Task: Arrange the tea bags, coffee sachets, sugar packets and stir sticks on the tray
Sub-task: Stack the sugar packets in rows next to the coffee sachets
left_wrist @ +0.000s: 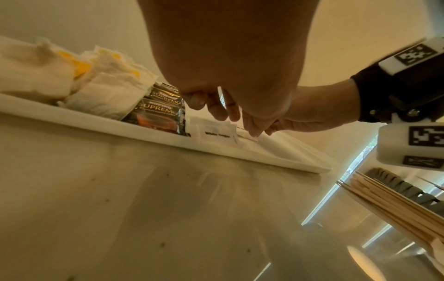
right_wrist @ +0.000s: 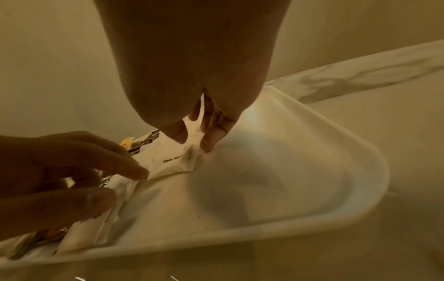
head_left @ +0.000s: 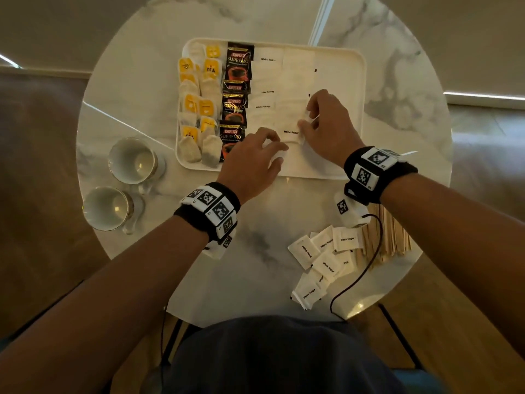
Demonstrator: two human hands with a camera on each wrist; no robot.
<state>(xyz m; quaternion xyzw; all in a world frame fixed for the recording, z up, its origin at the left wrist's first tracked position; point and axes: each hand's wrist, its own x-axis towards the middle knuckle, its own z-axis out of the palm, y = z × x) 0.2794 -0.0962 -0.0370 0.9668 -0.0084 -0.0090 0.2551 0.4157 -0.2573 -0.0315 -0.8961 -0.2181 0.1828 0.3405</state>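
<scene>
A white tray [head_left: 362, 81] on the round marble table holds tea bags [head_left: 199, 103] at its left, then black coffee sachets [head_left: 235, 89], then rows of white sugar packets [head_left: 264, 81]. My right hand [head_left: 305, 123] pinches the right edge of the nearest sugar packet [head_left: 289, 135]; the right wrist view shows thumb and fingers [right_wrist: 211, 140] at that packet [right_wrist: 173, 163]. My left hand [head_left: 277, 150] touches its near left corner with an extended fingertip [right_wrist: 141, 173] and holds nothing. Loose sugar packets [head_left: 321, 260] and wooden stir sticks [head_left: 389, 237] lie on the table at the near right.
Two white cups [head_left: 133, 160] [head_left: 106, 209] stand on the table left of the tray. A black cable [head_left: 360, 274] runs from my right wrist over the stir sticks and loose packets. The tray's right third [right_wrist: 300, 161] is bare.
</scene>
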